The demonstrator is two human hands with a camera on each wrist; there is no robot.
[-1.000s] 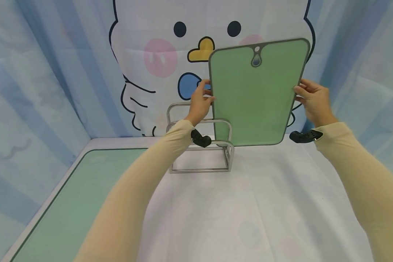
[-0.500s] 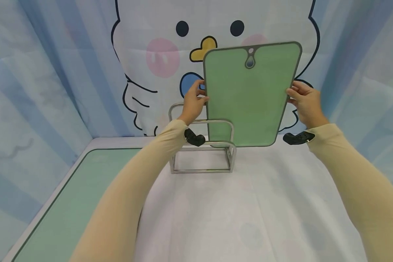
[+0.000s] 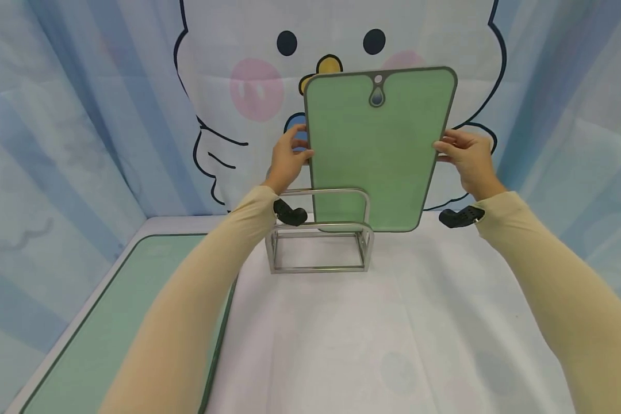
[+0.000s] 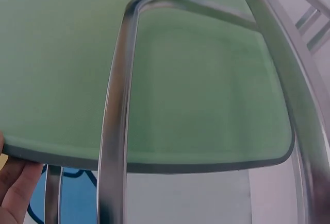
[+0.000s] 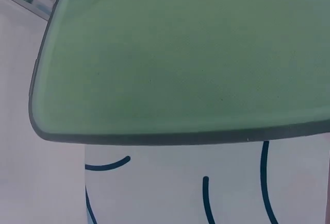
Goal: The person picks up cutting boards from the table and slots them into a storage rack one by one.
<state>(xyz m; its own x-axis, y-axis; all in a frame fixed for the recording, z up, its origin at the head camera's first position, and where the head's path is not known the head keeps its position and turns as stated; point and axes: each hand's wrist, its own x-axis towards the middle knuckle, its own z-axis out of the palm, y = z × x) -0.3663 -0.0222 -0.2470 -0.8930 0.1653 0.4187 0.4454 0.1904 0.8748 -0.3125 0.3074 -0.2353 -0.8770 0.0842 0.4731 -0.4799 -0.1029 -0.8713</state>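
A light green cutting board (image 3: 372, 155) with a dark grey rim stands almost upright, slightly tilted, between my two hands in the head view. My left hand (image 3: 288, 161) pinches its left edge, thumb in front and fingers behind. The right hand (image 3: 468, 158) grips the opposite edge in the same way. The board's lower left part is behind the front bars of a metal wire rack (image 3: 318, 269), as the left wrist view also shows with the board (image 4: 206, 95) behind a bent bar. In the right wrist view the right hand is out of sight.
A large green mat (image 3: 129, 310) with a dark border lies on the left of the white tabletop (image 3: 341, 345), partly covered by my left sleeve. Behind the rack hangs a curtain (image 3: 259, 149) with a cartoon face. More blue curtain (image 3: 574, 115) closes off the right side.
Both hands have carried the cutting board leftward, so more of it now lies behind the rack's bars. Its top edge has dropped a little. The rack stays put.
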